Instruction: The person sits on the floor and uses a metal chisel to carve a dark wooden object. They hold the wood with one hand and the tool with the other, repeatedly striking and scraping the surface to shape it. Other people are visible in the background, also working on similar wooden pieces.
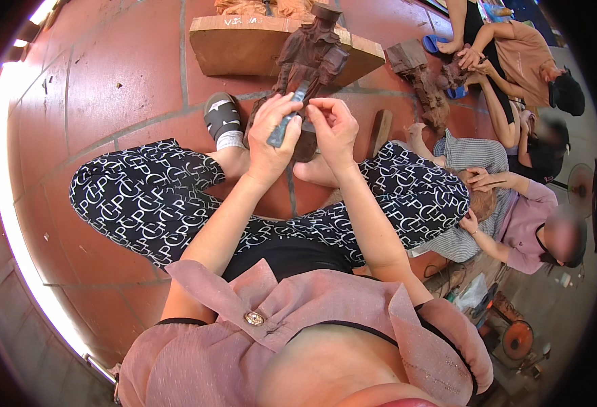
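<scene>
A carved dark-brown wooden figure (312,51) with a flat-brimmed hat stands tilted between my feet, its lower part partly hidden by my hands. My left hand (271,129) is closed around a narrow blue-grey strip (282,130), whose paler end reaches past the fingers to the figure; whether it is a tool or folded sandpaper I cannot tell. Close beside it, my right hand (336,132) is at the figure's lower front, thumb and fingers curled together in a pinch. What lies between those fingertips is hidden.
Behind the figure lies a thick pale wooden slab (237,51) with orange-toned carving on it. A wooden block (380,132) is near my right foot. Another dark carving (420,81) stands to the right. Several people sit there, one in a pink top (526,217). Fans stand farther right.
</scene>
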`<state>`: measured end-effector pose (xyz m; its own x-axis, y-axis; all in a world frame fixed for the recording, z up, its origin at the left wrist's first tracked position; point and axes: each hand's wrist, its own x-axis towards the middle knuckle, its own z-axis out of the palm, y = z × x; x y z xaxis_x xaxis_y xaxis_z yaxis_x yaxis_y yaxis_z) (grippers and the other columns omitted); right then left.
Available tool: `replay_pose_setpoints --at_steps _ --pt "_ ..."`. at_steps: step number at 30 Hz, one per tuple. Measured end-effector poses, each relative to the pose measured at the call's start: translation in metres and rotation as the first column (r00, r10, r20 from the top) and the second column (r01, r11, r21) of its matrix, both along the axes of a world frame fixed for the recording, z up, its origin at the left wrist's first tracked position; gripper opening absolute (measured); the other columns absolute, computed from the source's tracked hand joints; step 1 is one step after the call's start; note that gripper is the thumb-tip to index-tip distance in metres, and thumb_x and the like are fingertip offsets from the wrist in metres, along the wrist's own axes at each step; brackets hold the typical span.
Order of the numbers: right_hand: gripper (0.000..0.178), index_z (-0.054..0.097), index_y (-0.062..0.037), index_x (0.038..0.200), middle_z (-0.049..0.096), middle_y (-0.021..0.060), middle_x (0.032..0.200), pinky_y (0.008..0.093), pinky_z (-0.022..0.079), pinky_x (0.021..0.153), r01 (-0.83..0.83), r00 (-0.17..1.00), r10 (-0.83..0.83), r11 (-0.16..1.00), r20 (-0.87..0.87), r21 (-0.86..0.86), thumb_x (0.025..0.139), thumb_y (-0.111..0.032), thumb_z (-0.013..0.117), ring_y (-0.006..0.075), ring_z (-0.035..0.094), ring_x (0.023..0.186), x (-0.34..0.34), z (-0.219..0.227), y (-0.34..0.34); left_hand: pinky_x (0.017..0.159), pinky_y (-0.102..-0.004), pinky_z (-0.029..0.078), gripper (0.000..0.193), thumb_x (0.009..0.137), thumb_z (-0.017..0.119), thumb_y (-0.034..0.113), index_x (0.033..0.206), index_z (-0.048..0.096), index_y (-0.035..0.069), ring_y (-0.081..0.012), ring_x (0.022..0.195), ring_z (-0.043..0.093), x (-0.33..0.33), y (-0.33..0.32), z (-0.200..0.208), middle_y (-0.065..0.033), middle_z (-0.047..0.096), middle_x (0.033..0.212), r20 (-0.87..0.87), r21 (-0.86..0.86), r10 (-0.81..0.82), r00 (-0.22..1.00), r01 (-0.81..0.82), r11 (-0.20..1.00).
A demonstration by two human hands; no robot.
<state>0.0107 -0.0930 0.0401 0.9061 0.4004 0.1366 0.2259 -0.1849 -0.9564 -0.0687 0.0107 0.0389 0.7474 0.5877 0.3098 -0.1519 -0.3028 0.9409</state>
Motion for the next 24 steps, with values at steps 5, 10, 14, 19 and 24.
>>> replay_pose_setpoints --at_steps 5,10,14,19,24 --pt "0.027 0.064 -0.0023 0.094 0.062 0.0013 0.082 0.0238 0.050 0.066 -0.051 0.751 0.248 0.946 -0.611 0.321 0.096 -0.025 0.050 0.0084 0.059 0.071 0.009 0.010 0.021 0.102 -0.0381 0.037 0.026 0.081 0.060 0.005 0.107 0.063 0.004 -0.0284 0.116 0.052 0.003 0.011 0.005 -0.0143 0.061 0.117 -0.023 0.074 0.025 0.999 -0.023 0.997" --pt "0.024 0.063 -0.0076 0.089 0.058 -0.0039 0.075 0.0192 0.043 0.058 -0.113 0.733 0.329 0.922 -0.595 0.370 0.095 -0.027 0.050 0.0038 0.052 0.066 0.027 0.003 0.048 0.102 -0.0397 0.037 0.025 0.081 0.062 0.010 0.105 0.065 0.008 -0.0305 0.115 0.052 0.016 0.022 0.003 -0.0132 0.061 0.115 0.067 0.054 0.083 0.994 -0.087 0.995" --pt "0.024 0.062 -0.0085 0.079 0.058 -0.0027 0.069 0.0196 0.037 0.048 -0.053 0.737 0.291 0.924 -0.609 0.378 0.093 -0.024 0.051 0.0039 0.050 0.056 0.046 0.015 0.061 0.102 -0.0396 0.036 0.023 0.081 0.062 0.010 0.104 0.064 0.007 -0.0287 0.115 0.052 0.037 0.033 0.007 -0.0130 0.062 0.115 0.135 -0.013 0.077 0.988 -0.076 0.997" --pt "0.021 0.061 -0.0076 0.076 0.058 -0.0016 0.067 0.0192 0.038 0.046 0.031 0.694 0.180 0.960 -0.697 0.280 0.089 -0.024 0.058 0.0062 0.049 0.052 0.045 0.002 0.066 0.103 -0.0412 0.035 0.016 0.081 0.061 0.008 0.096 0.064 0.007 -0.0307 0.115 0.052 0.038 0.036 -0.019 -0.0127 0.062 0.116 0.109 -0.133 0.003 0.994 0.012 0.991" --pt "0.021 0.060 -0.0074 0.074 0.057 -0.0017 0.064 0.0194 0.038 0.046 -0.008 0.744 0.250 0.930 -0.620 0.366 0.090 -0.020 0.056 0.0051 0.049 0.052 0.049 0.008 0.068 0.104 -0.0407 0.034 0.011 0.082 0.060 0.007 0.093 0.063 0.006 -0.0280 0.114 0.053 0.043 0.037 -0.002 -0.0129 0.062 0.115 0.151 -0.057 0.044 0.988 -0.036 0.998"
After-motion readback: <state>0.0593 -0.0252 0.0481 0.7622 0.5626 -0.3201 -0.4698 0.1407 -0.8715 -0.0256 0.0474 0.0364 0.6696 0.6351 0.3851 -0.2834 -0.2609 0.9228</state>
